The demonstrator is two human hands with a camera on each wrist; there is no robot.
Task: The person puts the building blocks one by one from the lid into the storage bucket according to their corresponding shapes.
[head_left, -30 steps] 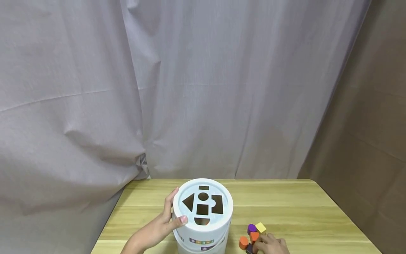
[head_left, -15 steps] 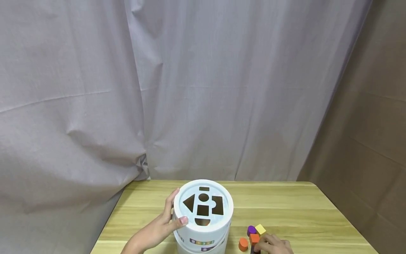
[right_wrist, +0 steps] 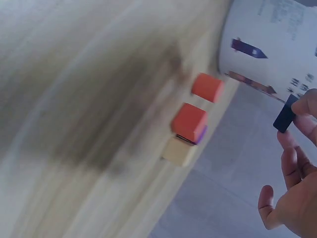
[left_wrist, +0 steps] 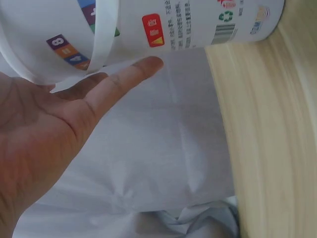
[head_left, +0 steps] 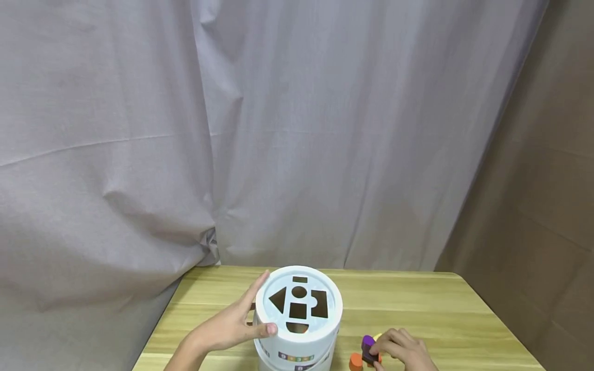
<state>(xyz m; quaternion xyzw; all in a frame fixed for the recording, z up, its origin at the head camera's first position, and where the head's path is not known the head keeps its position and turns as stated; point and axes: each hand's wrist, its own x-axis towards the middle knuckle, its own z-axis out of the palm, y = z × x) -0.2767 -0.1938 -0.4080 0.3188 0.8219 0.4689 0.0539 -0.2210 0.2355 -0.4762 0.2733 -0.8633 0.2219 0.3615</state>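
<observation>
A white bucket (head_left: pixel 297 348) stands on the table; its pale blue lid (head_left: pixel 320 324) has several shaped holes. My left hand (head_left: pixel 229 327) is at its left side, thumb on the lid's front rim and fingers stretched along the wall. The left wrist view shows those fingers (left_wrist: pixel 126 79) nearly straight. To the right of the bucket, my right hand (head_left: pixel 403 350) pinches a flat black block (right_wrist: pixel 285 115) between thumb and fingertips, raised over the other blocks. Beneath it lie an orange cylinder (right_wrist: pixel 208 88), an orange block (right_wrist: pixel 189 121), a purple block (head_left: pixel 368 340) and a yellow block (right_wrist: pixel 176 151).
The wooden table (head_left: pixel 441 319) extends behind and to the right of the blocks. Grey curtain (head_left: pixel 297 154) hangs beyond its back edge, and a darker brown curtain (head_left: pixel 533 232) along the right. The bucket's white handle (left_wrist: pixel 105 34) hangs against its wall.
My right hand has picked up the black block from among the others and raised it. My left hand's fingers have straightened slightly at the bucket's rim; the bucket stays in place.
</observation>
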